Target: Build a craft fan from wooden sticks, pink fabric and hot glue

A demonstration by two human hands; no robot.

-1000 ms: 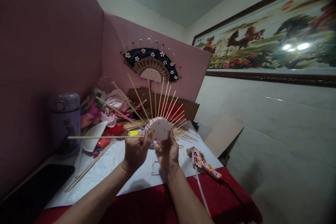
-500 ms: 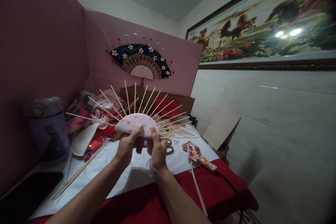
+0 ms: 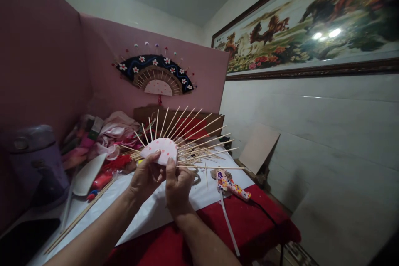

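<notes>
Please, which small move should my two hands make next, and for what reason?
Probably turn the spotted half-round piece slightly, to see it squarely. Your left hand and right hand both hold it, and the left-side sticks look shorter than the right-side sticks; from this angle I cannot tell whether that is real or only tilt.

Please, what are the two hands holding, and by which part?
Left hand and right hand hold the pink-spotted white half-round piece with thin wooden sticks, by its lower edge, thumbs on the front.
</notes>
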